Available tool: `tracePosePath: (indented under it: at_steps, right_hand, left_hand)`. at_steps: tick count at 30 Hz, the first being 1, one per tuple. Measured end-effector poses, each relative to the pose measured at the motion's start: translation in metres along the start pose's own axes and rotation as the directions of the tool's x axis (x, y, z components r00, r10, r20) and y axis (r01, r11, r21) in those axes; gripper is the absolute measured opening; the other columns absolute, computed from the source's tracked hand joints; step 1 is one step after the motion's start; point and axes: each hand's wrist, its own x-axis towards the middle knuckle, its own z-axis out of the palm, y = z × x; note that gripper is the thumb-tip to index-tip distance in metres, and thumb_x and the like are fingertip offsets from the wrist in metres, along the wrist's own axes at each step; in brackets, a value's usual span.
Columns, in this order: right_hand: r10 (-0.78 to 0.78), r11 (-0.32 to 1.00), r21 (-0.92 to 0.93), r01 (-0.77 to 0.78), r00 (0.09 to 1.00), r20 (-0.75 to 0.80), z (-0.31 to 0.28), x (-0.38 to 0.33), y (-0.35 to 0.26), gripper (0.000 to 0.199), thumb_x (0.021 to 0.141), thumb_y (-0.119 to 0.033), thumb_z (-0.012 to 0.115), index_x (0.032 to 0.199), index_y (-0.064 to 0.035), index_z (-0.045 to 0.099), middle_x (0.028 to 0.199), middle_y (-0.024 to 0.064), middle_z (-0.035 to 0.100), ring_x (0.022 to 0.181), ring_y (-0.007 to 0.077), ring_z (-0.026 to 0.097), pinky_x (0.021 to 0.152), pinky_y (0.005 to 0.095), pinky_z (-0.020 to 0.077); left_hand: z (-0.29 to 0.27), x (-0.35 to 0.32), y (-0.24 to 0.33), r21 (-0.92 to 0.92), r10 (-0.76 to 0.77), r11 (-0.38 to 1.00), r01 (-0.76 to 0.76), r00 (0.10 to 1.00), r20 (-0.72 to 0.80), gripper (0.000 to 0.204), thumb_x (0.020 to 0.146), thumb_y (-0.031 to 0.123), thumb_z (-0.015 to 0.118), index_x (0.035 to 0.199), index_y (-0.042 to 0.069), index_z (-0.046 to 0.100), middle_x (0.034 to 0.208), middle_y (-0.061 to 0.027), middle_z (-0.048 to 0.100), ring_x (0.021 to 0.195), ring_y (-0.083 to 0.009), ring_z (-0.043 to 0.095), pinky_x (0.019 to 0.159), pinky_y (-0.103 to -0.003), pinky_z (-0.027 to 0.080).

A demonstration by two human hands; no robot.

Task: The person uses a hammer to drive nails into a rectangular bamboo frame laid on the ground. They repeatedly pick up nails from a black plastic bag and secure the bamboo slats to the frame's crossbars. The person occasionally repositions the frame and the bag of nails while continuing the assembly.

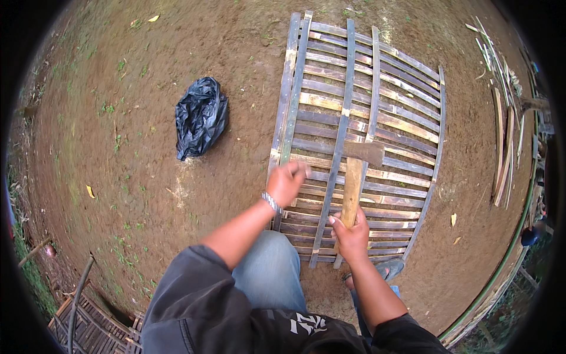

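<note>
My right hand (353,235) is wrapped round the wooden handle of an axe (352,192). Its rusty brown head points away from me, above a slatted bamboo panel (346,88) lying on the ground. The panel has many split strips running crosswise, with several longer dark strips over them. Slightly blurred, my left hand (287,182) is closed at the panel's left side, beside the long edge strips. Whatever its fingers may pinch is too small or hidden to make out. A metal watch band circles that wrist.
A crumpled black plastic bag (201,118) lies on the bare soil to the left. Loose bamboo strips (501,147) are scattered at the far right. A slatted bamboo structure (97,324) stands at the lower left. My bent knee (268,271) is close to the panel's near end.
</note>
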Motion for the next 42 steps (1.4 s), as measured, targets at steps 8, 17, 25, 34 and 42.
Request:
tracePosePath:
  at_steps: [8,17,25,34,42]
  right_hand:
    - [0.119,0.993,-0.013,-0.118,0.99,0.078,-0.029,-0.018,0.043,0.053,0.089,0.0,0.074,0.136,-0.0004,0.05,0.087,0.0027,0.063,0.06,0.0089,0.058,0.051,0.0244,0.0475]
    - [0.259,0.966,-0.054,-0.253,0.949,0.177,-0.022,-0.041,0.076,0.044,0.09,-0.002,0.072,0.13,-0.0015,0.053,0.082,0.0018,0.061,0.061,0.0089,0.057,0.052,0.0257,0.0466]
    - [0.151,0.988,-0.007,-0.153,0.971,0.187,0.005,0.012,0.032,0.043,0.09,-0.005,0.072,0.129,-0.0008,0.053,0.083,0.0014,0.062,0.062,0.0083,0.057,0.055,0.0252,0.0473]
    - [-0.288,0.919,-0.229,0.32,0.944,0.161,0.021,0.093,-0.003,0.046,0.098,-0.013,0.059,0.14,0.0017,0.049,0.107,0.0183,0.068,0.096,0.0287,0.069,0.086,0.038,0.0541]
    - [-0.48,0.721,-0.452,0.526,0.849,0.221,0.056,0.17,-0.056,0.052,0.101,-0.016,0.055,0.149,-0.002,0.04,0.135,0.0281,0.058,0.121,0.0466,0.059,0.1,0.0487,0.0494]
  left_hand:
    - [-0.005,0.19,0.003,0.287,0.237,0.954,-0.088,0.808,-0.539,0.009,0.086,0.018,0.072,0.092,0.012,0.072,0.101,-0.008,0.073,0.103,-0.0268,0.065,0.095,-0.043,0.04]
    - [-0.001,0.22,-0.008,0.453,0.345,0.891,-0.041,0.709,-0.615,0.008,0.084,0.017,0.074,0.091,0.014,0.077,0.104,-0.0037,0.073,0.106,-0.0257,0.063,0.098,-0.043,0.041]
    - [-0.003,0.22,-0.004,0.463,0.359,0.885,-0.05,0.706,-0.61,0.012,0.084,0.025,0.076,0.091,0.015,0.079,0.099,-0.0037,0.072,0.102,-0.0274,0.062,0.094,-0.042,0.045]
    - [-0.004,0.22,-0.003,0.54,0.411,0.841,-0.038,0.695,-0.59,0.009,0.083,0.019,0.076,0.089,0.013,0.078,0.099,-0.0057,0.069,0.098,-0.0289,0.061,0.09,-0.042,0.048]
    - [-0.004,0.221,-0.003,0.473,0.36,0.88,-0.055,0.728,-0.584,0.009,0.082,0.017,0.076,0.091,0.015,0.077,0.099,-0.0007,0.068,0.101,-0.0268,0.06,0.094,-0.043,0.046]
